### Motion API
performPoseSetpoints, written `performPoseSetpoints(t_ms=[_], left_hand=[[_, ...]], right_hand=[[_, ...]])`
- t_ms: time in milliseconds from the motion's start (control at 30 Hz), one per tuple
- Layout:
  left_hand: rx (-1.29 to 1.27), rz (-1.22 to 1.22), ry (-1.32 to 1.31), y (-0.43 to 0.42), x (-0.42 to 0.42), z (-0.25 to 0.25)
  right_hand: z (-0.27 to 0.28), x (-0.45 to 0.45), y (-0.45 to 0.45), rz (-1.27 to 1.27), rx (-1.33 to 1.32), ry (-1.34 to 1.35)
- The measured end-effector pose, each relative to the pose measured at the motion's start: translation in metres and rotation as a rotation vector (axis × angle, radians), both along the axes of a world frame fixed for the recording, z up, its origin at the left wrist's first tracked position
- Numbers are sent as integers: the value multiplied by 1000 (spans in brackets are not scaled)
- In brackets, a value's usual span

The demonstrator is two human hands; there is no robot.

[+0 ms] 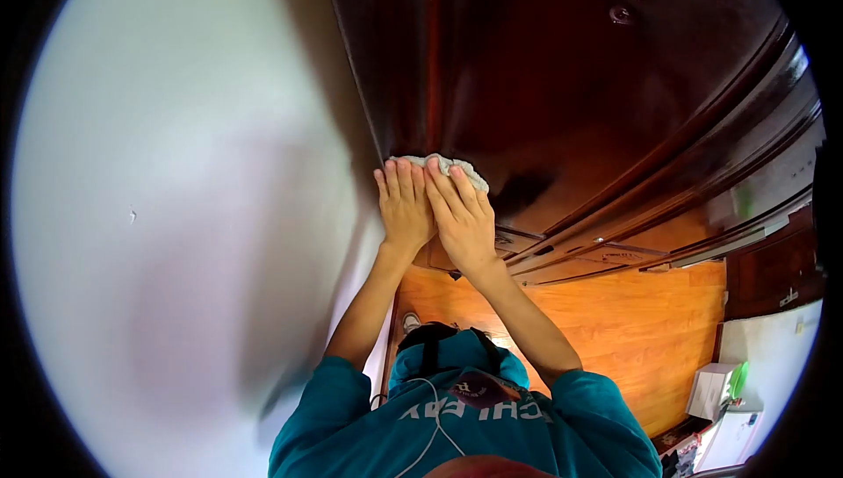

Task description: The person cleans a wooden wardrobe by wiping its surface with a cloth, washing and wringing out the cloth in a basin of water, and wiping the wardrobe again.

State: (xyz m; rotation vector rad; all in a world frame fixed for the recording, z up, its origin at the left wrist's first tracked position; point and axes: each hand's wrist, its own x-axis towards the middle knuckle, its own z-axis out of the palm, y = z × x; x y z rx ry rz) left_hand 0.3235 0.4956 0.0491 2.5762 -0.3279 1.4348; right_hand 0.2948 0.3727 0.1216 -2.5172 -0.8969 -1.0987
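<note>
A pale cloth (470, 172) is pinned against a glossy dark-brown wooden cabinet (544, 83), near its left edge. My right hand (461, 219) holds it there with its fingers stretched over it, the cloth's edge showing beyond the fingertips. Beside it, touching, my left hand (406, 215) presses on the cloth's left part, fingers straight and close together. Both palms face the wood, so the cloth under them is mostly hidden.
A white wall (176, 171) runs close along the left side of the cabinet. Below lies an orange wooden floor (615, 329). At the lower right stand a white box (709, 390) and a green item (738, 380). A white cable (436, 408) hangs over my teal shirt.
</note>
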Motion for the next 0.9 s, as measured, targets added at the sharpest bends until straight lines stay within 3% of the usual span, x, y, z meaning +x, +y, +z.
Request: performPoseSetpoints(t_ms=[167, 300, 667, 900], left_hand=[[-52, 9, -101, 0, 10, 80], [-80, -24, -149, -2, 13, 85], [-55, -83, 169, -31, -21, -52], [-131, -139, 151, -51, -23, -42]], right_hand=[[64, 8, 13, 11, 117, -90], [60, 14, 10, 3, 119, -164], [-64, -9, -30, 12, 9, 74], [-46, -13, -47, 16, 16, 121]])
